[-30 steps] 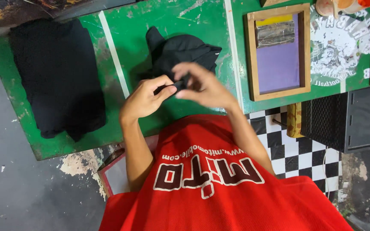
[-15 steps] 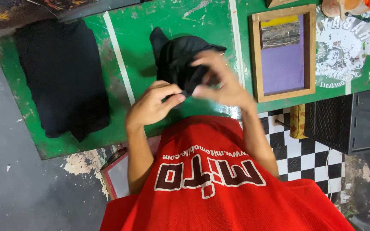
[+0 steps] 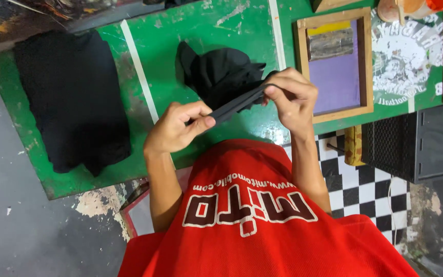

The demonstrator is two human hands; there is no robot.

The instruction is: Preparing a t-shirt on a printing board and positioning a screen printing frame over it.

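Item: black garment (image 3: 221, 72), soft, light, floppy. We pinch its hem w/ left hand (image 3: 173, 131) & right hand (image 3: 290, 97), fingers closed on cloth; best held at edge.

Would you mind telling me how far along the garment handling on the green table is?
Done: a flat black garment lies on the green table. In hand: left hand and right hand stretch an edge of the crumpled black garment. Left: it remains bunched.

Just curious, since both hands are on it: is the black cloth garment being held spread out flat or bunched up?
Bunched: the black cloth garment lies crumpled on the green table, one edge held between both hands.
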